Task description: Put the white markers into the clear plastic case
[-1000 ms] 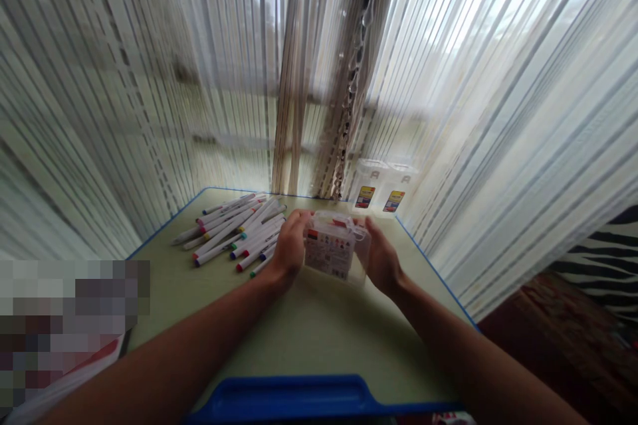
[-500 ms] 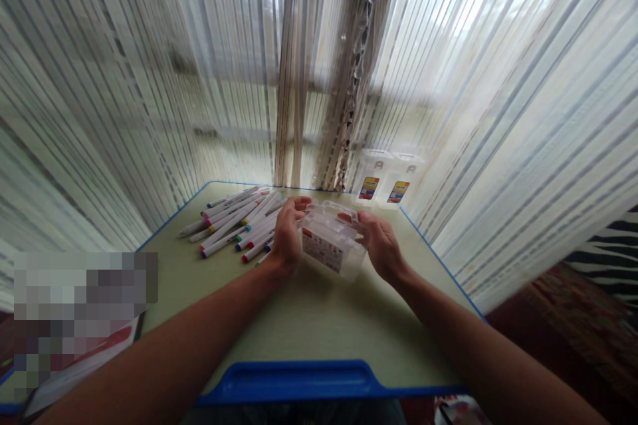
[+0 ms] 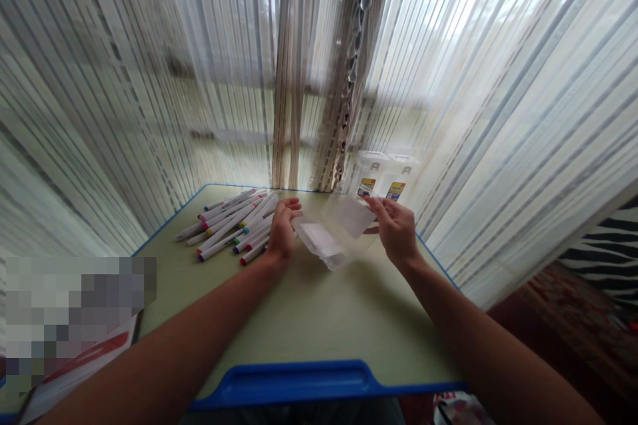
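Observation:
A clear plastic case (image 3: 321, 244) is tilted above the table in front of me, its lid (image 3: 355, 216) swung up and apart from the body. My left hand (image 3: 283, 232) grips the left edge of the case, fingers partly curled and the thumb side hard to make out. Between the thumb and fingers of my right hand (image 3: 397, 229) is the upper edge of the lid. I see no markers inside the case. Beside my left hand lies a loose pile of white markers (image 3: 232, 222) with coloured ends.
Two more clear cases (image 3: 381, 176) with labels stand upright at the table's back right. The pale table (image 3: 299, 319) has a blue rim and a blue front ledge (image 3: 302, 378). A string curtain (image 3: 224, 80) hangs behind it. A flat item, partly pixelated (image 3: 84, 365), lies at left.
The case has gone from closed to opened and is turned. My right hand has moved slightly right, pulling the lid away from the body. My left hand stays by the case's left side.

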Action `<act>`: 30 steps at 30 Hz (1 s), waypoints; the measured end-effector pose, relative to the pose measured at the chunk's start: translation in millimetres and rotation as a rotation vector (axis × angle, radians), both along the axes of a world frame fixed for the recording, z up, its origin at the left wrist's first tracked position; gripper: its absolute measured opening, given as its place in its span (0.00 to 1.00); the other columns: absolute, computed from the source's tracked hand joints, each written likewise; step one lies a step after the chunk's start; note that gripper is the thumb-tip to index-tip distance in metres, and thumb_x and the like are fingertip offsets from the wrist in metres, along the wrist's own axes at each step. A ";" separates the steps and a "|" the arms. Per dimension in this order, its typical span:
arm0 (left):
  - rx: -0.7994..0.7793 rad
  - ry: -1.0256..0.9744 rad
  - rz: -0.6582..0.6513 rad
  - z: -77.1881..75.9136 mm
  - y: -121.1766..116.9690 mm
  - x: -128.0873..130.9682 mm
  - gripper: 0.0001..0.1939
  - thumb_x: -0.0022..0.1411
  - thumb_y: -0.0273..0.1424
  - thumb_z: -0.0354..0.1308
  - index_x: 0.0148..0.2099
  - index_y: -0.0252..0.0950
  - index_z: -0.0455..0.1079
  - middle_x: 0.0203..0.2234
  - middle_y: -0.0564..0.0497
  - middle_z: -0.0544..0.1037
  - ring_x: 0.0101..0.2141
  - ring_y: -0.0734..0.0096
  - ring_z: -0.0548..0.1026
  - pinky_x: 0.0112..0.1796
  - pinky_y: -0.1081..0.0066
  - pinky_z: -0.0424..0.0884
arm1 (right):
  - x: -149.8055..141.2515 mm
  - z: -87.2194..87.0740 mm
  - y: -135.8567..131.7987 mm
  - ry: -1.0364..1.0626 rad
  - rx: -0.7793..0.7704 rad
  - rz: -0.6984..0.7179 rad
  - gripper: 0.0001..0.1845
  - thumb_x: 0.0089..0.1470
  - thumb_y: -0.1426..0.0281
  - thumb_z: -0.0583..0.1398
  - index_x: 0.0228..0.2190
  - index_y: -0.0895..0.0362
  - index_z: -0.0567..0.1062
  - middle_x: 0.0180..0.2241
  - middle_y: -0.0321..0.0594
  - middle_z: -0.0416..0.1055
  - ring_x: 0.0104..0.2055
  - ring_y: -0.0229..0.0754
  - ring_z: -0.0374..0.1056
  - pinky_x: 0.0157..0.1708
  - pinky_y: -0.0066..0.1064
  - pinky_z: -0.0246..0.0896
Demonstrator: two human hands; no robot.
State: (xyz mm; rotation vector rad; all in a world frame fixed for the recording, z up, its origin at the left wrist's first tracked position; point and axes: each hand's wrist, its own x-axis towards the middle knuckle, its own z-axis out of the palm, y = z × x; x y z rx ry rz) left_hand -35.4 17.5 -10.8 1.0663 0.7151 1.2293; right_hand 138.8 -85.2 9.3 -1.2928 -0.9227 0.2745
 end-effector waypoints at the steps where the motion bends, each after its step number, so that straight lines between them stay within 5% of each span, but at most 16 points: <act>1: -0.023 0.001 -0.019 1.1 -0.9 0.1 0.14 0.48 0.31 0.51 0.40 0.36 0.66 0.37 0.47 0.71 0.35 0.67 0.72 0.35 0.68 0.69 | 4.3 1.5 0.9 0.049 0.024 -0.034 0.20 0.48 0.54 0.63 0.32 0.59 0.79 0.25 0.38 0.72 0.22 0.40 0.69 0.14 0.32 0.71; 6: -0.137 0.005 -0.154 9.7 -8.9 0.6 0.13 0.52 0.31 0.55 0.41 0.36 0.66 0.37 0.46 0.73 0.31 0.67 0.74 0.30 0.67 0.72 | 16.2 8.3 3.0 0.201 0.152 -0.147 0.18 0.47 0.57 0.64 0.31 0.59 0.76 0.28 0.37 0.73 0.23 0.37 0.69 0.16 0.31 0.72; 14: -0.031 0.027 -0.084 16.5 -7.0 -0.9 0.13 0.62 0.28 0.51 0.48 0.34 0.68 0.42 0.43 0.77 0.29 0.72 0.76 0.26 0.73 0.73 | 19.4 11.2 2.5 0.398 0.145 -0.082 0.11 0.46 0.64 0.63 0.30 0.59 0.74 0.26 0.33 0.69 0.21 0.37 0.70 0.15 0.31 0.72; 23: 0.089 0.090 0.040 19.3 -2.7 -7.1 0.18 0.63 0.29 0.51 0.54 0.34 0.70 0.42 0.42 0.79 0.30 0.70 0.77 0.26 0.73 0.74 | 29.4 -3.4 7.2 0.068 -0.156 -0.157 0.17 0.50 0.60 0.61 0.37 0.60 0.74 0.21 0.35 0.71 0.16 0.38 0.70 0.10 0.24 0.63; 30: 0.102 0.159 0.015 21.8 0.2 -8.7 0.20 0.63 0.28 0.51 0.56 0.32 0.69 0.43 0.40 0.79 0.25 0.72 0.76 0.23 0.72 0.73 | 38.2 3.4 3.0 0.073 -0.210 -0.142 0.11 0.47 0.65 0.61 0.27 0.61 0.76 0.17 0.36 0.71 0.16 0.37 0.68 0.12 0.25 0.65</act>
